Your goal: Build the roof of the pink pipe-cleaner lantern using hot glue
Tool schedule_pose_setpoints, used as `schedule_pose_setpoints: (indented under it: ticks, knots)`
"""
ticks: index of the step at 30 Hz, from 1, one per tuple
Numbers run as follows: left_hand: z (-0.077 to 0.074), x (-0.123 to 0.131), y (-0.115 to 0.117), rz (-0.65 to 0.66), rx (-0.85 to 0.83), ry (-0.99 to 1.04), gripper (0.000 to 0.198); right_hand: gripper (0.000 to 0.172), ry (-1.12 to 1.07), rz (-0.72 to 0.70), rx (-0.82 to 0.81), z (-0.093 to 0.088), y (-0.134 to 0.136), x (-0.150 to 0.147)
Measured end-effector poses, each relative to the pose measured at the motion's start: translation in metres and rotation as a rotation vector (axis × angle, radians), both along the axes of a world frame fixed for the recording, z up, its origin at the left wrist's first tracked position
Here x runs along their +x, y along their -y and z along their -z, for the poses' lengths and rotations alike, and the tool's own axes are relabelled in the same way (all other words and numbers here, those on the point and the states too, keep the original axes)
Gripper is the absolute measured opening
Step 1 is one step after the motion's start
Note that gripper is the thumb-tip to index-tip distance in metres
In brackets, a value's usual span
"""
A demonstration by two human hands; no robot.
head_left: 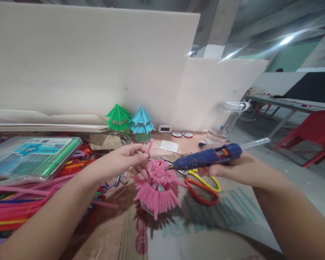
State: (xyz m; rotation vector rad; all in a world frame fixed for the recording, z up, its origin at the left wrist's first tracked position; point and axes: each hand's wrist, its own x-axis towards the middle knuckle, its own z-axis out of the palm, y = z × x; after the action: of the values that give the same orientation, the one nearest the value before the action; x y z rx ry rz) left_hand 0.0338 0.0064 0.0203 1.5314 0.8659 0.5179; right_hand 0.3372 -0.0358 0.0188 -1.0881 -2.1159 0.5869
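Between thumb and fingers of my left hand (134,159) is a short pink fuzzy stick (150,147), held upright above the pink craft. My right hand (224,168) is wrapped round a blue glue gun (206,157), its metal tip pointing left at the craft's top. The pink craft (159,191), made of fuzzy sticks fanned out like a tiered roof, stands on the cardboard (200,242). Scissors with red and yellow handles (202,198) lie right of it, partly under the glue gun. Some left fingers are beside the craft's upper ring.
Green (118,117) and blue (142,121) tiered crafts stand at the back, near a small white device (165,128). A clear bottle (220,124) stands back right. At left, a marker case (35,155) rests over colourful fuzzy sticks (21,202).
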Motion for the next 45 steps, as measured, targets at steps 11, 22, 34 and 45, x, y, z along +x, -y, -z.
schedule_pose_setpoints:
  ticks: [11,22,34,45]
  knots:
    - [0.0017,-0.0024,-0.0044,0.008,0.026,-0.027,0.035,0.044,0.042,0.046,-0.051,-0.0021,-0.0006,-0.0036]
    - [0.0014,-0.0027,-0.0040,0.007,0.058,-0.034,0.038,0.040,0.017,-0.038,-0.079,-0.0050,-0.0054,-0.0027]
    - [-0.0010,-0.0019,-0.0030,0.009,0.079,-0.064,0.039,0.052,0.075,0.111,-0.081,-0.0026,-0.0029,-0.0058]
    - [-0.0024,-0.0015,-0.0022,0.007,0.079,-0.077,0.036,0.037,0.088,0.070,-0.045,-0.0001,-0.0001,-0.0061]
